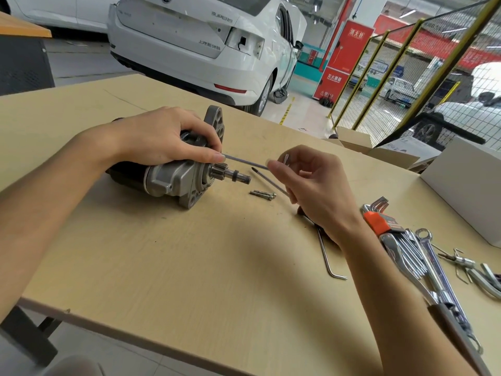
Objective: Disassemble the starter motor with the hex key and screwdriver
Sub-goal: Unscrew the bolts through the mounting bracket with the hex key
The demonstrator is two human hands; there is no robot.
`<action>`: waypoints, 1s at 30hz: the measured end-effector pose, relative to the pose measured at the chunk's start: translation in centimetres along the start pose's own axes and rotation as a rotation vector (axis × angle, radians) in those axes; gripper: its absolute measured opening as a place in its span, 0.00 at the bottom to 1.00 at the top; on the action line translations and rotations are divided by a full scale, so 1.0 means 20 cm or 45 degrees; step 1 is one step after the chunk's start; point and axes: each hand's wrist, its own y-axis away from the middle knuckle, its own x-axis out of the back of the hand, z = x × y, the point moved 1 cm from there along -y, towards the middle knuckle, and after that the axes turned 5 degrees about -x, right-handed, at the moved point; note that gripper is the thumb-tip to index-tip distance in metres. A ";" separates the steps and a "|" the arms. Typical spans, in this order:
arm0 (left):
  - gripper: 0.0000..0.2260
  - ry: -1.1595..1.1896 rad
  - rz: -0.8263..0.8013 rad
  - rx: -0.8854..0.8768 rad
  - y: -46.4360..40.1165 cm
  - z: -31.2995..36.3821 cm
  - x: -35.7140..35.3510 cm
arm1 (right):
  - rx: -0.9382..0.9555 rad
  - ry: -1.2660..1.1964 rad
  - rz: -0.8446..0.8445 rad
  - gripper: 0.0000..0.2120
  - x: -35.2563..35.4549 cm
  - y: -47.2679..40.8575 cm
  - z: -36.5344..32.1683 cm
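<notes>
The starter motor [173, 175] lay on its side on the counter [189, 267], grey housing and toothed pinion shaft pointing right. The left hand [165, 137] curled over its top. The right hand [311, 183] pinched a hex key [244, 162]. The screwdriver [268, 181] lay partly hidden beneath that hand, beside two loose bolts [263, 194].

A light wooden tabletop [189, 267] carried a set of chrome combination wrenches [423, 267] near its right edge. A white box [469, 191] sat at the far right edge. Beyond the far edge stood a white car [203, 44], a red fire-equipment cabinet [341, 58], yellow-framed mesh fencing [406, 77] and open cardboard boxes [379, 147].
</notes>
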 end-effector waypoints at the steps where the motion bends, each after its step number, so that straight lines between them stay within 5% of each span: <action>1: 0.11 0.000 0.001 0.001 0.00 0.00 0.00 | 0.046 0.005 0.030 0.11 -0.01 0.00 0.00; 5: 0.12 -0.003 0.001 0.007 0.00 0.00 0.00 | -0.075 -0.134 0.011 0.12 -0.02 0.00 0.01; 16: 0.12 -0.004 -0.001 0.019 0.01 0.00 0.00 | -0.478 -0.927 -0.452 0.15 0.00 -0.03 0.04; 30: 0.13 -0.005 -0.016 0.021 0.00 0.00 0.00 | -0.734 -1.265 -0.467 0.09 0.00 -0.03 0.06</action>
